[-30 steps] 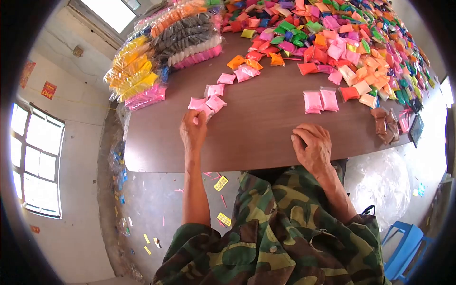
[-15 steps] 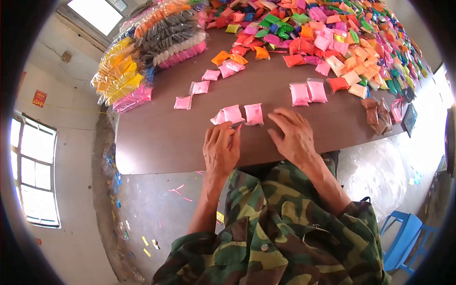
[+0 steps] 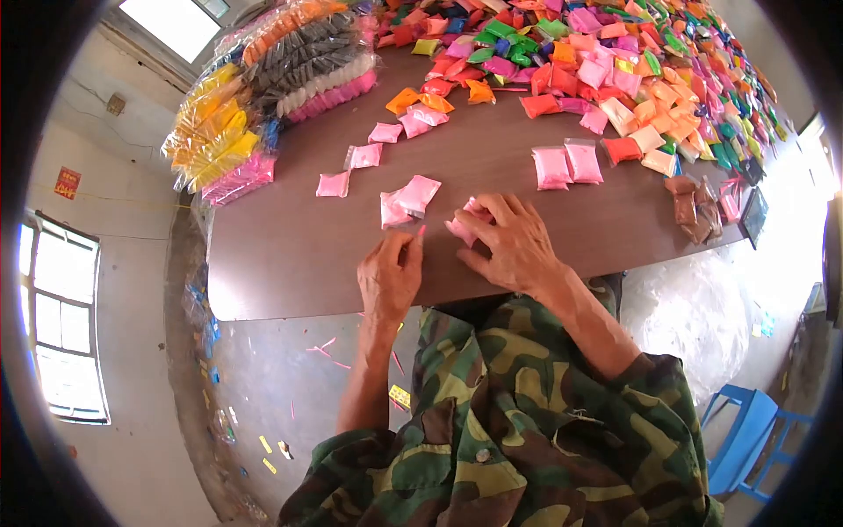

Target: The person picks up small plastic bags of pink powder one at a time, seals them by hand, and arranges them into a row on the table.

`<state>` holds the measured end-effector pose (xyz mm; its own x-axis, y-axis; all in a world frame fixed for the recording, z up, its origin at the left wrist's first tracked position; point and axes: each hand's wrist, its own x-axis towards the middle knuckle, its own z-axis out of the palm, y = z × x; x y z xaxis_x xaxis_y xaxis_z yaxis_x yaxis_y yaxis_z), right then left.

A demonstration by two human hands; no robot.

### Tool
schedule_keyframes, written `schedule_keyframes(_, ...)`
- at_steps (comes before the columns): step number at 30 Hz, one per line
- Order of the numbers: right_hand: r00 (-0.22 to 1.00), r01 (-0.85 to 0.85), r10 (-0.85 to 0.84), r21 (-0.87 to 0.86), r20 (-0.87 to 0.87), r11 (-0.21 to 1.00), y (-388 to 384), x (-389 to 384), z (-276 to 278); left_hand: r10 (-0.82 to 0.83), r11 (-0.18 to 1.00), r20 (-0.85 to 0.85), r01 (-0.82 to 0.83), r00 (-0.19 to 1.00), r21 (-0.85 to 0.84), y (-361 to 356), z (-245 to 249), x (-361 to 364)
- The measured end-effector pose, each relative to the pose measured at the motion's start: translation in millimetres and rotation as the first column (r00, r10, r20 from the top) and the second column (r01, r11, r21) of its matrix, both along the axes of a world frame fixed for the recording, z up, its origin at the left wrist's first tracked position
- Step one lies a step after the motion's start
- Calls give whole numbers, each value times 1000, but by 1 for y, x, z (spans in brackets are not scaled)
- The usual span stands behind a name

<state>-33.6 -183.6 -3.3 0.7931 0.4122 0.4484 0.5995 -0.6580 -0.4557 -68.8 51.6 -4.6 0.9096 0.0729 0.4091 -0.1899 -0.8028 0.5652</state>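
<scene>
My left hand (image 3: 389,274) is closed in a pinch near the table's front edge, with a thin pink strip (image 3: 421,231) poking up from its fingertips. My right hand (image 3: 514,244) has its fingers curled over a small pink packet (image 3: 460,230), partly hidden beneath them; the thumb is on the near side. Just beyond my left hand, one pink packet (image 3: 419,195) overlaps another pink packet (image 3: 392,211). To the right, two clear-edged pink packets (image 3: 551,167) lie side by side.
A big heap of colourful packets (image 3: 606,70) covers the table's far right. Bagged stacks of packets (image 3: 307,61) stand at the back left. Brown packets (image 3: 696,211) lie near the right edge. A blue stool (image 3: 742,439) stands on the floor at right.
My right hand has moved left and onto a pink packet, which is now tilted. My left hand has drawn back slightly from the pair of packets, whose upper one has turned.
</scene>
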Motion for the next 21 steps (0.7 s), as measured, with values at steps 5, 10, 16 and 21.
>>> schedule_keyframes(5,998,5,-8,52,57,999,0,-11,-7,-58,985,20,61,998,-164,-25,-5,-11)
schedule_keyframes(10,981,10,-33,121,191,993,3,-8,-9,-32,965,-22,25,999,-261,-28,-10,-12)
schedule_keyframes(16,999,25,-30,345,11,938,7,-10,-12,8,944,-77,-33,997,-329,-26,-7,-16)
schedule_keyframes(21,978,112,-56,276,-203,955,2,-10,-12,18,929,-18,-24,1000,-370,-30,-6,-18)
